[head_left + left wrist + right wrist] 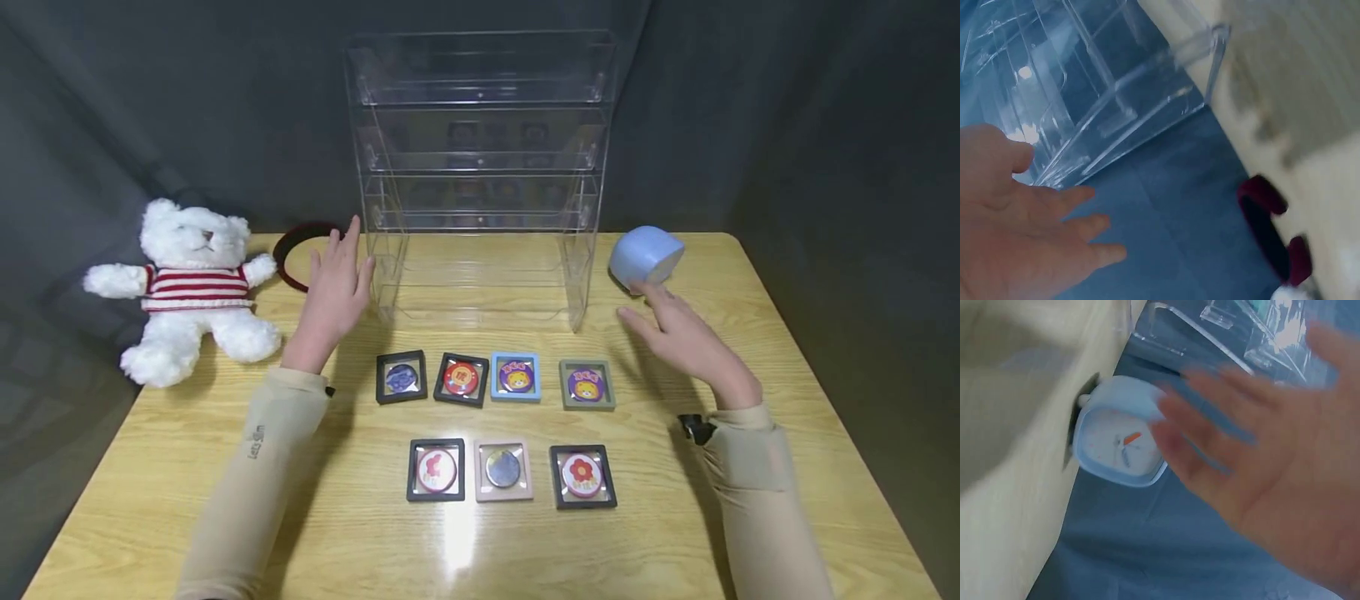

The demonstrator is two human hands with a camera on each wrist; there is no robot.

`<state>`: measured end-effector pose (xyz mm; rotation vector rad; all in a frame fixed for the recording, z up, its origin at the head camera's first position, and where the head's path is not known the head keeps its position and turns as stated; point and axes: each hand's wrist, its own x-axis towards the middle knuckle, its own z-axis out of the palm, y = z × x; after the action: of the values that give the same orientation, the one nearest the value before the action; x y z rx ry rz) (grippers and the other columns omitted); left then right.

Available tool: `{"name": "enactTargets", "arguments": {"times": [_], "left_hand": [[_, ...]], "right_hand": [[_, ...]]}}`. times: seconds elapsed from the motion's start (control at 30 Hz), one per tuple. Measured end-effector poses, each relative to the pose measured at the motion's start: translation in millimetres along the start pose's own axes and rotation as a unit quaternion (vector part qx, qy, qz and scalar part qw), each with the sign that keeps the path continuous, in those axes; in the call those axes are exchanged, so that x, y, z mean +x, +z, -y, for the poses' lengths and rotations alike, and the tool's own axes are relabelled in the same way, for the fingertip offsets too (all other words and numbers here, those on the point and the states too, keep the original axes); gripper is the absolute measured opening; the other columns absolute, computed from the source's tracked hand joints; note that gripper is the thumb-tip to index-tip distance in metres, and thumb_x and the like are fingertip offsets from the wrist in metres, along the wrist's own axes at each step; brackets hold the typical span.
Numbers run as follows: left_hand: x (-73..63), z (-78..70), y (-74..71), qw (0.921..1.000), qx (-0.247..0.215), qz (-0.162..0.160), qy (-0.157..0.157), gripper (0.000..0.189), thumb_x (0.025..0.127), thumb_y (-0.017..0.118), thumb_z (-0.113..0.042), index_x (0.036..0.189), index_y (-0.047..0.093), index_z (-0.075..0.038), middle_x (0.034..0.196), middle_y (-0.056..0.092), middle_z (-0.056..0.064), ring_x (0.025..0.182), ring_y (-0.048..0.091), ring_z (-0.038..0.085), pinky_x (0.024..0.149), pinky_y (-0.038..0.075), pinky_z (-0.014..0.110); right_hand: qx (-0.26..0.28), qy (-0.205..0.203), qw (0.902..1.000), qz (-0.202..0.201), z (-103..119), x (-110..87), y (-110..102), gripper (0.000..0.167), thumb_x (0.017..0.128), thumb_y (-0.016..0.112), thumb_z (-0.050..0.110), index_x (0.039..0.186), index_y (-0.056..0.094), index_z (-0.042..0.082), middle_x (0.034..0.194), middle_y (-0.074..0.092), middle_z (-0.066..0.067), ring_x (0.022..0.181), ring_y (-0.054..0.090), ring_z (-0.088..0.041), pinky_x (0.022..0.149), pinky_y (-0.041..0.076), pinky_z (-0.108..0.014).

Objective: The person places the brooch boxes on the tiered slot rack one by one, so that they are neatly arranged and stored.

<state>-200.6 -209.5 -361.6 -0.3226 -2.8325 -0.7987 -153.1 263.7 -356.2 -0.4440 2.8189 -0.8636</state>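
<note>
A clear acrylic tiered rack stands at the back middle of the table. My left hand is beside its left side, fingers spread and holding nothing. Just behind that hand lies a dark red velvet headband, also in the left wrist view. To the right of the rack, my right hand is held over the table with fingers extended and empty. Its fingertips overlap the base of a light blue alarm clock in the head view. The clock's white face shows in the right wrist view.
Several small square frames with round badges lie in two rows before the rack, among them a blue frame, an olive frame and a pink frame. A white teddy bear in a striped sweater sits at the left edge. Dark curtains hang behind.
</note>
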Motion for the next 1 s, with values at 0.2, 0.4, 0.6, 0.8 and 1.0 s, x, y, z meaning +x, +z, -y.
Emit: {"name": "enactTargets", "arguments": {"times": [0.2,0.4,0.6,0.8,1.0], "left_hand": [[-4.3,3.7,16.3,0.9939,-0.109,-0.017,0.003,0.058,0.118,0.032,-0.012,0.171,0.012,-0.001,0.17,0.027,0.028,0.145,0.044,0.051,0.123,0.027,0.063],[-9.9,2.2,27.7,0.985,-0.163,-0.055,0.003,0.057,0.116,0.034,-0.004,0.171,0.021,-0.005,0.166,0.036,0.029,0.103,0.066,0.055,0.083,0.049,0.056],[-6.8,3.0,30.0,0.9806,-0.189,-0.05,0.006,0.061,0.115,0.042,-0.004,0.172,0.022,-0.009,0.166,0.035,0.03,0.109,0.068,0.053,0.086,0.052,0.053],[-12.2,7.2,32.6,0.9826,-0.18,-0.045,0.006,0.061,0.115,0.043,-0.003,0.172,0.02,-0.007,0.167,0.036,0.028,0.13,0.061,0.049,0.066,0.048,0.035],[-12.4,8.6,32.1,0.9843,-0.165,-0.056,0.026,0.061,0.113,0.045,0.002,0.17,0.023,-0.002,0.166,0.038,0.026,0.128,0.063,0.048,0.065,0.045,0.034]], "right_hand": [[0.018,-0.055,0.9896,0.132,-6.1,-11.5,21.5,0.075,0.104,0.075,0.03,0.154,0.041,-0.015,0.149,0.051,-0.036,0.125,0.062,-0.049,0.102,0.052,-0.062],[0.005,-0.08,0.98,0.182,-8.3,-8.3,33.5,0.088,0.087,0.092,0.028,0.147,0.048,-0.018,0.126,0.058,-0.022,0.107,0.058,-0.031,0.097,0.053,-0.051],[0.0,-0.073,0.9782,0.195,-6.7,-4.4,32.9,0.081,0.081,0.096,0.02,0.142,0.054,-0.014,0.12,0.053,-0.015,0.102,0.054,-0.027,0.092,0.053,-0.045],[0.009,-0.075,0.9788,0.19,-7.7,-2.6,37.3,0.067,0.08,0.097,0.017,0.128,0.058,-0.006,0.113,0.055,-0.007,0.1,0.054,-0.022,0.09,0.053,-0.039],[0.006,-0.087,0.9803,0.177,-7.1,-3.8,41.2,0.069,0.076,0.1,0.018,0.125,0.057,-0.003,0.113,0.059,-0.004,0.103,0.057,-0.02,0.094,0.053,-0.041]]}}
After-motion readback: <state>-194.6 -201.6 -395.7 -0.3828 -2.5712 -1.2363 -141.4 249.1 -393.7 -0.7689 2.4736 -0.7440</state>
